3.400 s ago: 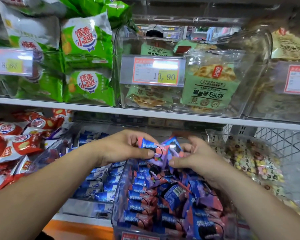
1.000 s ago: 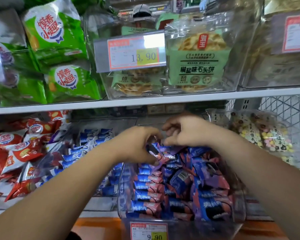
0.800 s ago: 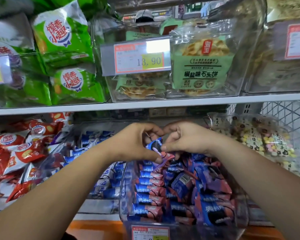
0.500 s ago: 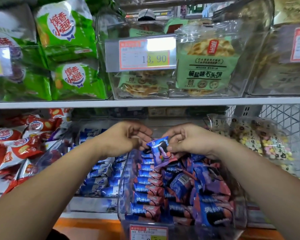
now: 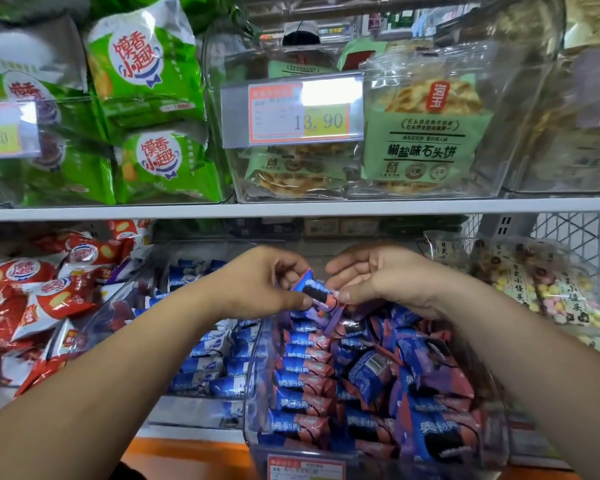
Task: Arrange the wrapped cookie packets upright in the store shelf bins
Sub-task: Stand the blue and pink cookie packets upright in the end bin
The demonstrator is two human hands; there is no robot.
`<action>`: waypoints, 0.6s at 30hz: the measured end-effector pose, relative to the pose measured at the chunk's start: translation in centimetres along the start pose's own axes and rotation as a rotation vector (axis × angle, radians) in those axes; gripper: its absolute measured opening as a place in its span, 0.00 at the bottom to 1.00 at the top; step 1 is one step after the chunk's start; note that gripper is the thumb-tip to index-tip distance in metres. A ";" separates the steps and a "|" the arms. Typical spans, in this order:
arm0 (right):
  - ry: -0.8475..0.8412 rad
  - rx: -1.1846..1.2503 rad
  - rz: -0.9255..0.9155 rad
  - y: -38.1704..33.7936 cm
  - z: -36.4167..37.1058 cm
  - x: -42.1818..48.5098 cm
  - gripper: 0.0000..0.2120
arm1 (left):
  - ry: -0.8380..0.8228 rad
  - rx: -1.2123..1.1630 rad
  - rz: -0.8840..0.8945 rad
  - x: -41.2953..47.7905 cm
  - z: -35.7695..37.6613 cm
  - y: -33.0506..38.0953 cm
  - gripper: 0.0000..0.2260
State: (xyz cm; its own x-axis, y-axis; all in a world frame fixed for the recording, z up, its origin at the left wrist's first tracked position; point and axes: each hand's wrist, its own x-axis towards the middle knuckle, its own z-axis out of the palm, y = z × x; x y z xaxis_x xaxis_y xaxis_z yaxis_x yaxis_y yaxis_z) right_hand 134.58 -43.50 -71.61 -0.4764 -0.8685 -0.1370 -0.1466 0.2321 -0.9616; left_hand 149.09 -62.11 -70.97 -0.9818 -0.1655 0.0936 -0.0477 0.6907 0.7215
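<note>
Now you're pinching one cookie packet with left hand and right hand, both clamped on its ends, probably squaring it upright for the clear bin.

We stand in a shop, facing a snack aisle. A white shelf crosses the middle, with clear bins packed with wrapped goods above and below it. At twelve o'clock a price tag reading 13.90 is fixed to a bin of cracker packs. At ten o'clock are green snack bags beside a second tag. Red packets pile up at nine o'clock. At six o'clock a front bin of blue cookie packets carries a lower tag. At three o'clock is a wire grid.
</note>
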 end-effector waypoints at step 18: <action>0.245 -1.095 0.016 0.3 5.5 4.8 0.08 | 0.056 0.426 -0.035 -0.5 -0.8 -2.0 0.12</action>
State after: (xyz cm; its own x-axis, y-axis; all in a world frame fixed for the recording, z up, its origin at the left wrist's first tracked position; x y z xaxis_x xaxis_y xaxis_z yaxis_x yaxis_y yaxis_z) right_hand 137.04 -50.01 -73.87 -0.6254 -0.7800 0.0192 -0.7644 0.6076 -0.2157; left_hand 149.79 -63.95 -71.94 -0.9672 -0.2237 0.1199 -0.1638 0.9111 0.3782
